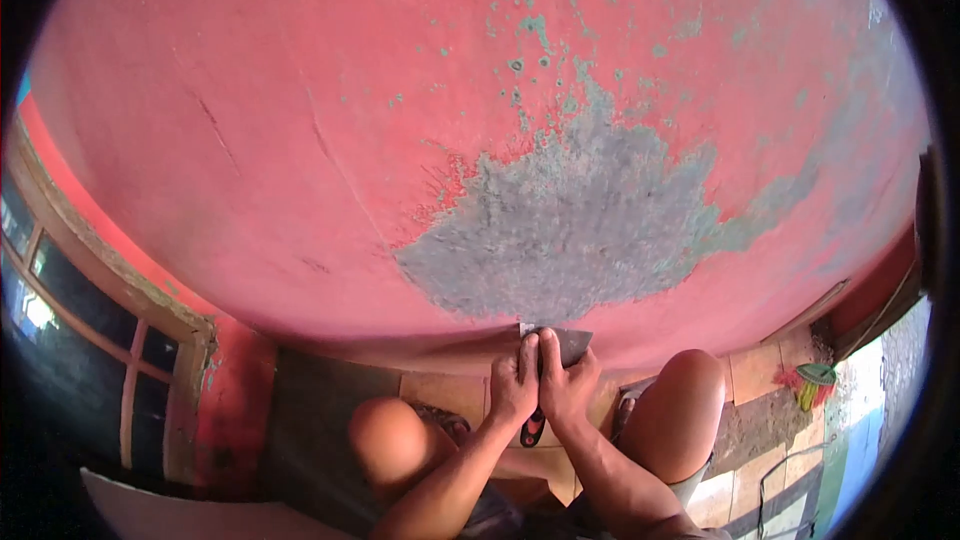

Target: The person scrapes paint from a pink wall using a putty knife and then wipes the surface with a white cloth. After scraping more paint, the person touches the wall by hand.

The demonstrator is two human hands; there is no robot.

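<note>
Both of my hands are closed around a putty knife (574,344), whose wide dark blade points up toward the wall. My left hand (514,382) grips it from the left and my right hand (570,380) from the right, thumbs side by side on top. Below my palms the end of the black and red handle sticks out. The blade's edge is right at the lower border of a rough grey patch (580,230), where the pink paint is gone from the wall (260,140). Flecks of green show through the paint above that patch.
My bent knees flank my forearms, close to the wall. A wooden-framed window (150,370) is at the left. On the right, a brush-like bundle of green and red bristles (815,385) lies on the tiled floor (755,372), near a dark wooden frame.
</note>
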